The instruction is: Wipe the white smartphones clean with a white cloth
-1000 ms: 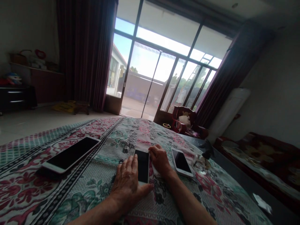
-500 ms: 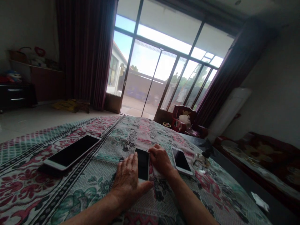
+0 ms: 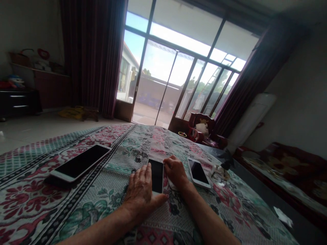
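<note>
- Steadying, by appearance: rectangular white-framed, black-screened phone (image 3: 157, 175), flat on pink, green and grey floral cloth (image 3: 112, 182), between hands set apart.
- Left hand (image 3: 140, 185): fingers outstretched over left edge, thumb spread across lower end; light, level pressure advised.
- Right hand (image 3: 176, 171): fingers curled at upper right edge; closure on phone, cannot tell.
- Wrist clearance advised from second white-framed phone (image 3: 199, 173), farther right.

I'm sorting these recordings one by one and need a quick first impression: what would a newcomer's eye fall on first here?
Probably the bright glass doors at upper centre, framed by dark curtains. Next, below them, the left hand and right hand at the middle phone on a patterned cloth. Two more dark-screened phones flank them: a left phone and a right phone.
</note>
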{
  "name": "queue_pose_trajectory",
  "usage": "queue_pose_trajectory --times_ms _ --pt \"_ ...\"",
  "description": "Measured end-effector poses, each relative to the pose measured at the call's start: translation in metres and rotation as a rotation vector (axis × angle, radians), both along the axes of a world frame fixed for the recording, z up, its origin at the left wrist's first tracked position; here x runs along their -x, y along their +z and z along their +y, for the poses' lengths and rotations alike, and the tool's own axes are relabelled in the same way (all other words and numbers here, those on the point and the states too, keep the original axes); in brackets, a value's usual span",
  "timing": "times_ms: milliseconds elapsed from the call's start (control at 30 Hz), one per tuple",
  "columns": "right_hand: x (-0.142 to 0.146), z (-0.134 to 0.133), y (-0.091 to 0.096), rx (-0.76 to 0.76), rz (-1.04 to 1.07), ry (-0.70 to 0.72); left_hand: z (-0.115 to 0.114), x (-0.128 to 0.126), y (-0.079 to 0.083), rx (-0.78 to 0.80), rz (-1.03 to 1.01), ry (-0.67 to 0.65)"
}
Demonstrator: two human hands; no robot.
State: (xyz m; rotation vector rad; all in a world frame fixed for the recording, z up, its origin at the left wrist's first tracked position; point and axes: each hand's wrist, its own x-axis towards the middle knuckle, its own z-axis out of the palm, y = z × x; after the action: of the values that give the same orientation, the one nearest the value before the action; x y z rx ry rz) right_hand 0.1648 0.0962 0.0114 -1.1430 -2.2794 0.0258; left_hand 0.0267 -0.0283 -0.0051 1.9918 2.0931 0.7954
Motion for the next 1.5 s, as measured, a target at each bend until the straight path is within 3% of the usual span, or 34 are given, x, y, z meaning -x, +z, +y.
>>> queue_pose_trajectory --times_ms 367,600,933,1167,1500 --pt "-0.007 -0.010 -0.007 -0.045 0.089 0.098 -0.001 0.001 0.003 0.032 0.007 -0.014" --pt "-0.006 -0.003 -0.009 -0.034 0.247 0.021 -0.002 0.000 0.006 0.040 0.004 -0.003" --pt "-0.008 -0.003 -0.009 0.018 0.206 0.128 -0.002 0.001 0.006 0.031 -0.018 -0.015" --pt "-0.017 -0.010 -0.012 0.008 0.232 0.286 -0.005 0.000 0.009 0.053 -0.021 -0.023" --pt "-0.013 -0.008 -0.006 0.014 0.126 0.072 -0.003 0.001 0.006 0.054 -0.026 -0.028"
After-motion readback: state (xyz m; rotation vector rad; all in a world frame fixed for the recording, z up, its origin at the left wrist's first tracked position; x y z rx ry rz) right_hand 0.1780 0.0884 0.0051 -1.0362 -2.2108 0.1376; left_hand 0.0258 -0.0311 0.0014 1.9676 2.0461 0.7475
